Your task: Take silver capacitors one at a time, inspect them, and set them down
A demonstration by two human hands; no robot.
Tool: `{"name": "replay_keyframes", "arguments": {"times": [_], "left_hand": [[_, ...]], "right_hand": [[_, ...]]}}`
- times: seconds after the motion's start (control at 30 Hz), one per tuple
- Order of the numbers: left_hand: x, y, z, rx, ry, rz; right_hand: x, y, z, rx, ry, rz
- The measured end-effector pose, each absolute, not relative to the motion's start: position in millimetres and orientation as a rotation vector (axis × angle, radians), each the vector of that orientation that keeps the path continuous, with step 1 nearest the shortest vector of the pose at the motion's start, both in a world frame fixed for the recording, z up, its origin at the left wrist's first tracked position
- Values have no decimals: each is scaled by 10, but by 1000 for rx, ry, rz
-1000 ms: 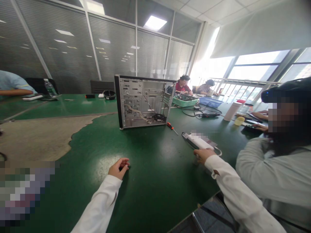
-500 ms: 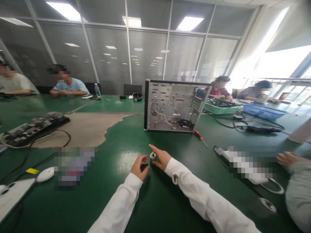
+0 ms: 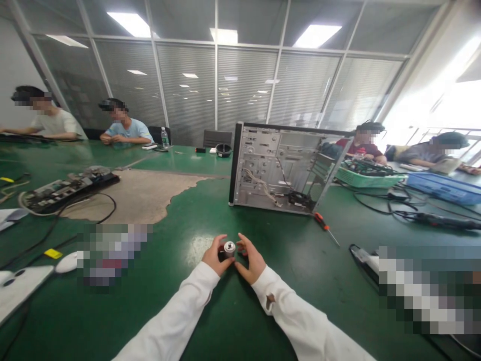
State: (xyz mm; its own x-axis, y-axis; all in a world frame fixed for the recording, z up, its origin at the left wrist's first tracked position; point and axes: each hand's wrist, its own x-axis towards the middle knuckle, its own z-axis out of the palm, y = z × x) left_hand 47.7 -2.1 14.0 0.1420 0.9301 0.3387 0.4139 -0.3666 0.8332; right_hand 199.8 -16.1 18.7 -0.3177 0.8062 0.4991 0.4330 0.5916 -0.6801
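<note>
A small silver cylinder stands upright on the green table, between my two hands. My left hand is curved around its left side, thumb and fingers touching or very near it. To its right, my right hand is held with thumb and fingers apart, a small gap from the cylinder. Beyond them an open computer case stands on the table, with cables and a dark part inside. A red and black screwdriver lies by its lower right corner.
A circuit assembly and cables lie at left on a brown patch. Green basket and blue basket stand at right, near black cables. Several people sit around the table. A bottle stands at the far side.
My left hand has come up against the cylinder, while my right hand, earlier touching it, has drawn off it to the right. The view has turned slightly left.
</note>
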Motion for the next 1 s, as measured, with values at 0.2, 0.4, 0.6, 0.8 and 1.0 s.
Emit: {"name": "replay_keyframes", "arguments": {"times": [0.2,0.4,0.6,0.8,1.0], "left_hand": [[462,-114,250,1945,1190,1221],[438,-150,317,2186,1200,1260],[462,-85,223,1524,1092,1315],[490,-39,219,967,894,1168],[508,-41,253,723,830,923]], "right_hand": [[2014,-182,206,-952,-2000,530],[2018,-232,282,-949,-2017,552],[1994,-245,285,-871,-1964,658],[2004,-322,324,-843,-1827,749],[2008,-446,318,-890,-1669,926]]}}
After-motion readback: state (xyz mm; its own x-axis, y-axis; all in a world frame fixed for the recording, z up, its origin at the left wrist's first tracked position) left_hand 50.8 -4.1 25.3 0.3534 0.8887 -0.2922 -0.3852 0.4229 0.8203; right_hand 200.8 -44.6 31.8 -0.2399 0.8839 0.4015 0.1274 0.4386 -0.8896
